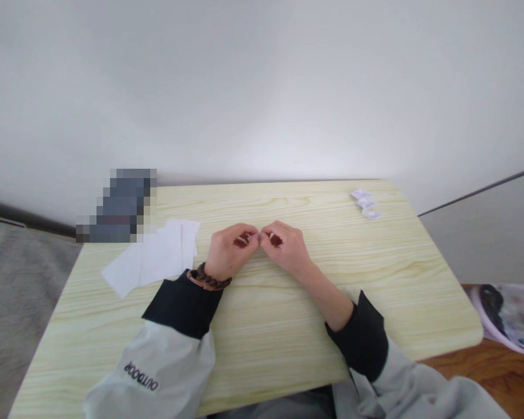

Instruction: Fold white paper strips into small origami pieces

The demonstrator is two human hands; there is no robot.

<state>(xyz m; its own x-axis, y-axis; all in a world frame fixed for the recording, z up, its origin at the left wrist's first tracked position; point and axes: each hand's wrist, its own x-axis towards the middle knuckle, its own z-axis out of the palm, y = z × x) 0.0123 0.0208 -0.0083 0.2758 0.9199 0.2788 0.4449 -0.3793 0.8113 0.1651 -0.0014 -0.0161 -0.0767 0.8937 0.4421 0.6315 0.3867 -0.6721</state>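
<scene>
Paper (252,237) in pinched left hand (230,251), right hand (287,247)

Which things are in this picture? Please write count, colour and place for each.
Table: one, pale wood-grain, centre
Wall: one, white, behind table
Paper sheets: several, white, overlapping, table's left
Folded papers: three, white, table's far right
Pixelated object: one, dark blue-grey, table's far left
Basin: one, lilac, lower right, contents unclear
Floor: one, brown, lower right
Carpet-like surface: one, grey, left edge
Bracelet: at least one, brown, left wrist
Sleeves: two, grey, black cuffs, both arms
Left hand: one, bare, centre
Right hand: one, bare, centre, fingers meeting the left's
</scene>
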